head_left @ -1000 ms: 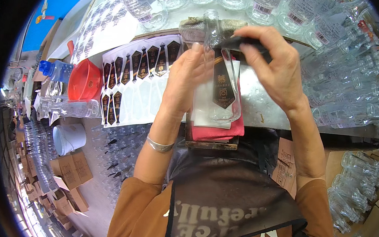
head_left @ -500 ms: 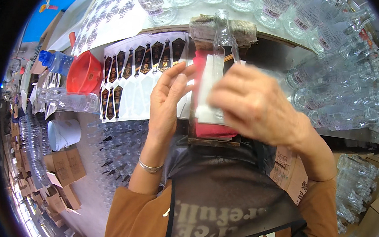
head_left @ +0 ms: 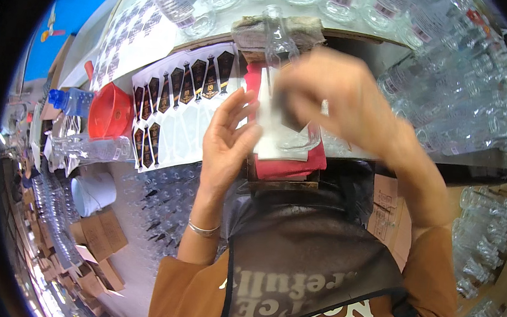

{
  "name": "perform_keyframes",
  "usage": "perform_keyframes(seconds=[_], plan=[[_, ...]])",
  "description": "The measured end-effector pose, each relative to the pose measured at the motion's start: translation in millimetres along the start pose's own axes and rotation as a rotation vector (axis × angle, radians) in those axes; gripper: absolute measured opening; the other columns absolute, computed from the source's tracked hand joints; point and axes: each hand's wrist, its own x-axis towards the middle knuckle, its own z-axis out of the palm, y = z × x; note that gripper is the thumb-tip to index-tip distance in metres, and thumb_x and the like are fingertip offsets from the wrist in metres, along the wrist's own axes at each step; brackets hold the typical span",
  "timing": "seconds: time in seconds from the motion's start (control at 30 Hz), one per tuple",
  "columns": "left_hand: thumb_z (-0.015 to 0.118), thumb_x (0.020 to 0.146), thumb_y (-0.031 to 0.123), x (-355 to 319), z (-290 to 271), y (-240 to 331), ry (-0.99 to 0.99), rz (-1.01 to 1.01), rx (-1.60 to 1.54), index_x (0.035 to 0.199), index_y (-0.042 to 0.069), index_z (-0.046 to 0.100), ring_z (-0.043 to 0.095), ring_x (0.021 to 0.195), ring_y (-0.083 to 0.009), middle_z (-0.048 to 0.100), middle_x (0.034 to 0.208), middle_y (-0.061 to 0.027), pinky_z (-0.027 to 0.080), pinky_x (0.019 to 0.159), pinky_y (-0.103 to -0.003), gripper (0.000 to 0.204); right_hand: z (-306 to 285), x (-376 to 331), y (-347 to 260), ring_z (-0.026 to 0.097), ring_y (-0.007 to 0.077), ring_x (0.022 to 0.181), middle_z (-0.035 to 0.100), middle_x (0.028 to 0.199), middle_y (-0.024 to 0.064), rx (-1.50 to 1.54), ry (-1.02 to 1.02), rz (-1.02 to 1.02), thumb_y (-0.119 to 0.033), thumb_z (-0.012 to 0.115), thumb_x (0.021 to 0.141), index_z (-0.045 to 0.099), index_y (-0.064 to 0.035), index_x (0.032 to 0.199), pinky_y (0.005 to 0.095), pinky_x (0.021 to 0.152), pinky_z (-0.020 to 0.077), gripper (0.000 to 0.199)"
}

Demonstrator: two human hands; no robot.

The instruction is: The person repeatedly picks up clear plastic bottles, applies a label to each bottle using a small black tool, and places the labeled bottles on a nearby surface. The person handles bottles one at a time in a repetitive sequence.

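Observation:
A clear glass bottle point(head_left: 278, 38) lies before me, its neck resting on a folded greyish cloth point(head_left: 248, 33) and its body on a white pad point(head_left: 280, 153). Over the bottle's body my right hand point(head_left: 336, 96) is smeared by motion, so its grip is unclear. Beneath its fingers shows a blurred dark patch, partly hidden. My left hand point(head_left: 226, 135) is open beside the pad, fingers curved and apart, holding nothing. Left of it lies a sheet of black tie-shaped stickers point(head_left: 191, 85) with gold marks; several of its places are bare white.
A red cloth point(head_left: 291, 170) lies under the pad. Rows of glass bottles point(head_left: 455, 97) fill the right and far side. At left are a red bowl point(head_left: 109, 111), a blue-capped bottle point(head_left: 73, 101), a lying glass bottle point(head_left: 90, 148) and a white bucket point(head_left: 93, 193). Cardboard boxes point(head_left: 97, 232) stand below.
My right hand has moved up along the bottle, toward its neck, and now covers the black patch seen there before. My left hand stays beside the pad. The whole view has shifted slightly.

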Motion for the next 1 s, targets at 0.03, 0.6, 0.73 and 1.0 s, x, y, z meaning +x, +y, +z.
perform_keyframes(seconds=[0.03,0.6,0.73,1.0], plan=[[0.068,0.089,0.006,0,6,6,-0.047,-0.013,0.036,0.154,0.002,0.031,0.044,0.140,-0.0299,0.043,0.152,-0.0184,0.040,0.112,-0.041,0.074,1,11,20,0.069,0.0271,0.087,0.070,0.098,0.0138,0.009,0.156,0.090,-0.005,0.068,0.084,0.069,-0.0024,0.105,0.0351,0.078,0.0549,0.022],[0.080,0.077,-0.002,-2,42,5,-0.069,0.189,-0.067,0.159,0.004,-0.003,0.047,0.135,-0.0283,0.036,0.155,-0.0204,0.047,0.105,-0.041,0.117,35,-77,13,0.058,0.0069,0.078,0.070,0.095,0.0045,1.111,0.064,0.873,-0.038,0.050,0.106,0.068,0.0057,0.119,0.0228,0.073,0.0478,0.049],[0.078,0.080,0.003,-3,31,-16,0.018,0.436,0.358,0.156,0.001,0.021,0.048,0.135,-0.0313,0.040,0.153,-0.0226,0.041,0.110,-0.041,0.095,18,-66,-17,0.059,0.0102,0.076,0.071,0.092,0.0044,0.684,0.042,0.730,-0.031,0.056,0.103,0.067,0.0033,0.123,0.0247,0.070,0.0481,0.041],[0.084,0.073,0.009,-7,36,-23,0.091,0.514,0.627,0.148,-0.003,0.041,0.056,0.123,-0.0374,0.049,0.146,-0.0240,0.047,0.102,-0.042,0.087,30,-74,-28,0.066,0.0226,0.071,0.071,0.093,0.0135,0.108,0.129,0.519,-0.014,0.069,0.091,0.069,0.0023,0.108,0.0325,0.059,0.0512,0.024]])
